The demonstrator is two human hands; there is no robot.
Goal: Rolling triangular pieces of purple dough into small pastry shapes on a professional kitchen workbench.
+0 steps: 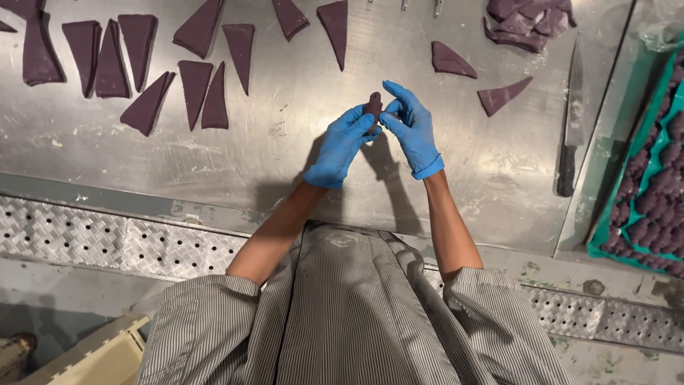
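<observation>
Both my hands wear blue gloves and meet above a steel table (285,142). My left hand (343,142) and my right hand (409,122) pinch a small rolled piece of dark purple dough (372,105) between their fingertips. Several flat purple dough triangles (196,89) lie spread on the table to the upper left. Two more triangles (451,60) lie to the right of my hands.
A long knife (571,114) lies along the table's right side. A green tray (645,192) at the far right holds several shaped purple pieces. A heap of dough scraps (527,21) sits at the top right. A beige crate (100,356) stands on the floor at lower left.
</observation>
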